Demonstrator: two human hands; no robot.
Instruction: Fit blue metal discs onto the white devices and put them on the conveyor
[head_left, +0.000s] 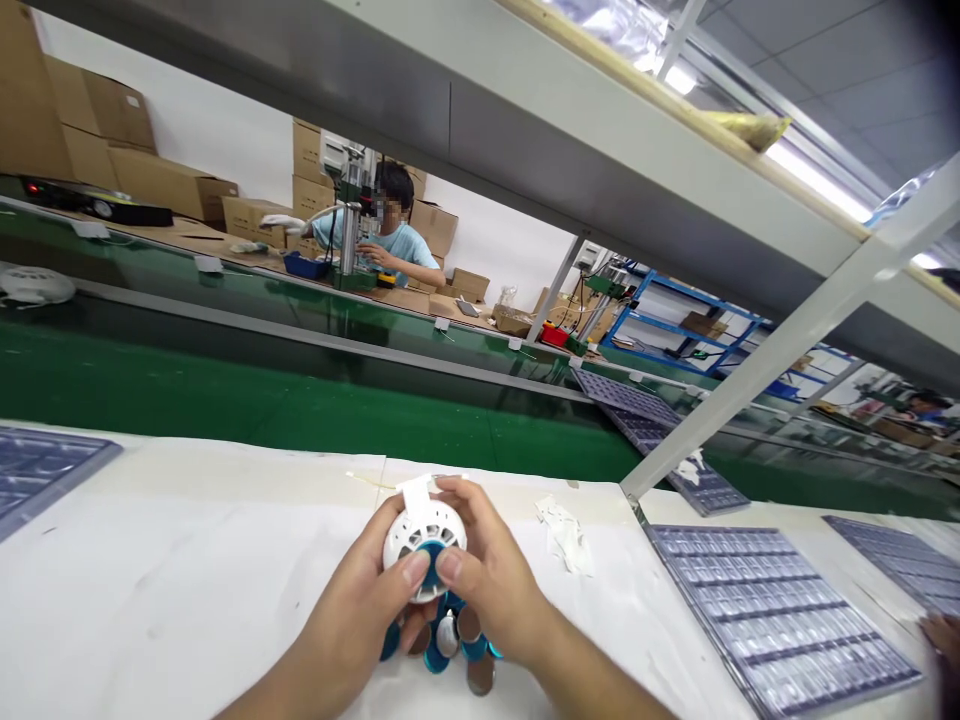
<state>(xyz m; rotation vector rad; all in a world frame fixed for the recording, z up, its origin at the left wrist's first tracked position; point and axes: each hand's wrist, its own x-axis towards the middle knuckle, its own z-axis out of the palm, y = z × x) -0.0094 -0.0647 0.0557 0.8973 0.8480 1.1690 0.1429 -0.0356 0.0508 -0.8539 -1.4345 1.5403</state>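
Observation:
A white round vented housing (397, 545), like a small fan casing, is held between my two hands above the table. My left hand (358, 590) wraps its left side and my right hand (504, 575) its right. Both thumbs press on a blue disc (433, 567) at the housing's centre. A white tab (415, 495) sticks up from the top of the casing. Below my hands lies a loose pile of small round discs (448, 635), some blue, some silvery or mirror-like. My fingers hide part of the pile and the back of the housing.
Crumpled white tissue (566, 535) lies right of my hands. Clear compartment trays (780, 610) stand at right, another tray (45, 470) at left. A green conveyor (225, 390) runs behind the table. A slanted white post (750, 360) rises at right under an overhead shelf. A co-worker (409, 245) sits across.

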